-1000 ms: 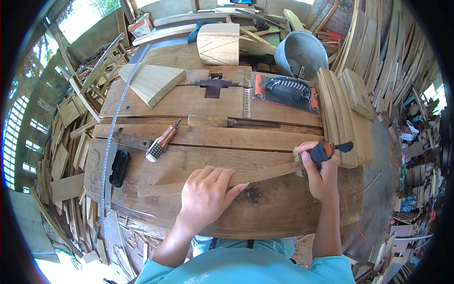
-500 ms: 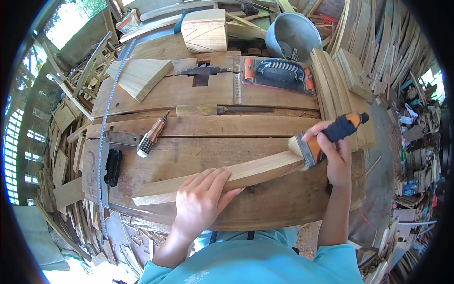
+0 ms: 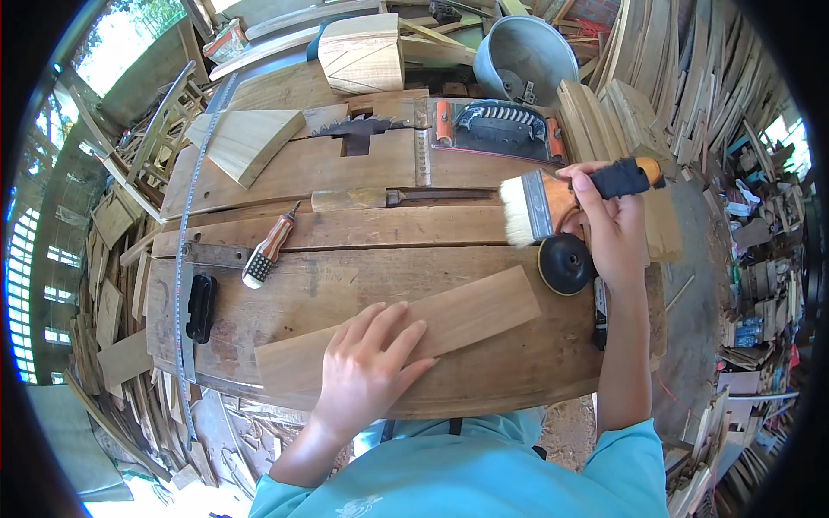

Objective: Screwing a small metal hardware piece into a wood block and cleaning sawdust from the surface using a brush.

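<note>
Where the round wooden workbench (image 3: 518,380) curves toward its left rim, a metal ruler (image 3: 184,259) runs near to far along the edge, with a black block (image 3: 201,307) lying just beside it. To the right of these a striped-handled tool (image 3: 266,250) lies tilted on the planks, and farther back a pale wedge of wood (image 3: 246,142) rests on the bench top. Near the person, the left hand (image 3: 367,367) lies flat with spread fingers, gripping nothing, pressing down on the left half of a thin wooden board (image 3: 414,332) that slants across the near part of the bench; the board's right end lies free and uncovered. Beyond its right end a black round knob (image 3: 565,263) sits on the bench. Above the knob, the right hand (image 3: 609,224) is closed around the black-and-orange handle of a wide paintbrush (image 3: 540,210), whose pale bristles point left, raised clear of the board and well apart from it. Far behind stand a power sander (image 3: 501,129) and a grey metal bucket (image 3: 522,56).
</note>
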A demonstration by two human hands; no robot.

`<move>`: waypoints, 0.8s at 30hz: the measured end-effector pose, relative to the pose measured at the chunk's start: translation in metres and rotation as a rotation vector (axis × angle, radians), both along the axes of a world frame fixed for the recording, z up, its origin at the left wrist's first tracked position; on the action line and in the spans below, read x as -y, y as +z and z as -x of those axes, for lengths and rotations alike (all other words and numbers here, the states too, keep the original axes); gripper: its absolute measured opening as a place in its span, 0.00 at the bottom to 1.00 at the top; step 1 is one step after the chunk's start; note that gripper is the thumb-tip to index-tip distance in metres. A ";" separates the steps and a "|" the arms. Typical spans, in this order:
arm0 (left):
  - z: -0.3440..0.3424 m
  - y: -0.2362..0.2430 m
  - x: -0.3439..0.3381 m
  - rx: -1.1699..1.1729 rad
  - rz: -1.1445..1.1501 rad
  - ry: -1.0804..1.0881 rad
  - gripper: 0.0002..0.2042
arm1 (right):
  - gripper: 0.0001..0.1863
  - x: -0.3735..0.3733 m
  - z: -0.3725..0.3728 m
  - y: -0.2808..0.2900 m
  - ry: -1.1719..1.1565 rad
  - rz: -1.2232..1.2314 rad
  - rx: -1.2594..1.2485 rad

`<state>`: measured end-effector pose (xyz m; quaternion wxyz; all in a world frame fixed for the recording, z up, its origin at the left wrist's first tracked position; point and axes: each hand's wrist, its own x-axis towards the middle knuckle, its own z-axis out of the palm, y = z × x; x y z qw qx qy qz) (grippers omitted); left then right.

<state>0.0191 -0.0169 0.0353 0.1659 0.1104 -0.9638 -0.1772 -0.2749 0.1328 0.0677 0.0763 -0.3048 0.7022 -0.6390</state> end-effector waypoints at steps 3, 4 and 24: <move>0.003 -0.012 0.008 -0.067 0.029 0.020 0.26 | 0.11 0.012 0.001 0.001 0.053 -0.009 -0.002; 0.004 -0.013 0.010 -0.086 0.036 0.028 0.27 | 0.11 0.017 0.000 0.003 0.070 -0.013 -0.029; 0.006 -0.019 0.015 -0.053 -0.114 0.009 0.31 | 0.18 0.197 0.063 -0.009 0.161 -0.460 -0.499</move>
